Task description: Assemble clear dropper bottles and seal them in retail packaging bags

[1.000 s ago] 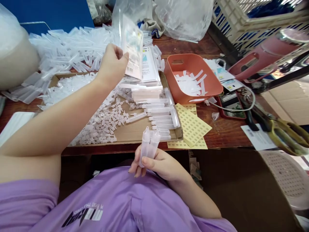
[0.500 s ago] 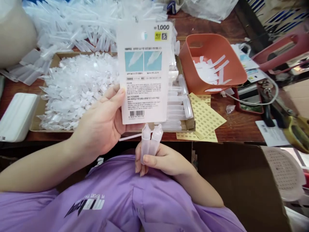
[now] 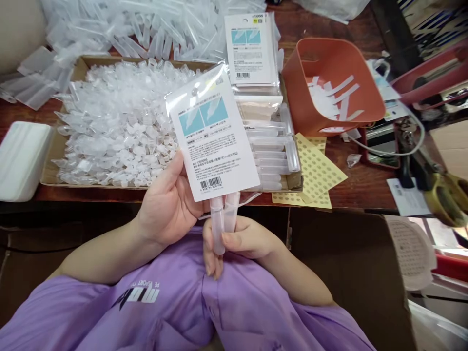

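Orange bin [image 3: 300, 111] beside tray [image 3: 81, 70]; left hand [image 3: 170, 204] pinches card [image 3: 224, 151] overlapping tubes [image 3: 218, 229] right hand [image 3: 252, 239] clasps.

A single camera, worn on the person's head, faces forward and steeply down, its view running from the purple shirt [image 3: 171, 312] at the bottom edge, past the left hand [image 3: 168, 205] and right hand [image 3: 248, 238] close at mid-frame, to the wooden table [image 3: 363, 190] beyond.
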`<action>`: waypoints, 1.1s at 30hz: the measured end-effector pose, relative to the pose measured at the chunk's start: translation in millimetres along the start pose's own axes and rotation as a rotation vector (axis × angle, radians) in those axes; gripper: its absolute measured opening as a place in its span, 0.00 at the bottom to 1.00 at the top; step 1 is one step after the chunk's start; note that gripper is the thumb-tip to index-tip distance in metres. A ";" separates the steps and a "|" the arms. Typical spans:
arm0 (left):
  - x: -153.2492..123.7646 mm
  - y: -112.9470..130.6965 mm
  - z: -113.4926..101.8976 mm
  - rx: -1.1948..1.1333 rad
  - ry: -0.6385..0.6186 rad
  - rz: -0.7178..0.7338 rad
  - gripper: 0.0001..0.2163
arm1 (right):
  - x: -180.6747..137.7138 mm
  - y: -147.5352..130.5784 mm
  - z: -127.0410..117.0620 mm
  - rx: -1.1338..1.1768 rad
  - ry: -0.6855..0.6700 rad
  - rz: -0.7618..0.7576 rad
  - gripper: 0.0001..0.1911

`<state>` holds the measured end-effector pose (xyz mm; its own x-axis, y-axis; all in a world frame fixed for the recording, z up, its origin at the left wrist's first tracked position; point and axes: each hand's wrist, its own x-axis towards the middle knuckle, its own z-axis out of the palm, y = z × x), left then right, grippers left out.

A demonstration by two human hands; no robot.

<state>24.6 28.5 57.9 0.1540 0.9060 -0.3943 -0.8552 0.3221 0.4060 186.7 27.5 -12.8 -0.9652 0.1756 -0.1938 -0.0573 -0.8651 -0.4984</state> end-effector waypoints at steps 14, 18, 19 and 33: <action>-12.1 -7.3 -14.4 0.287 0.043 -0.132 0.12 | 3.6 -15.6 20.0 -0.165 0.475 -0.137 0.25; -10.6 0.9 -15.5 0.227 0.101 -0.131 0.18 | -21.5 -21.6 21.3 -0.578 0.515 -0.153 0.39; -10.5 3.5 -15.8 0.213 0.112 -0.132 0.19 | -31.1 -22.6 21.1 -0.719 0.567 -0.153 0.42; -9.4 -5.3 -15.3 0.247 0.046 -0.136 0.21 | -26.8 -50.4 17.8 -1.796 0.637 -0.501 0.50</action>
<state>20.1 14.1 46.8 0.2316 0.8384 -0.4935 -0.6809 0.5020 0.5333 210.9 58.0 32.5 -0.7075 0.6799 0.1926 0.4266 0.6282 -0.6506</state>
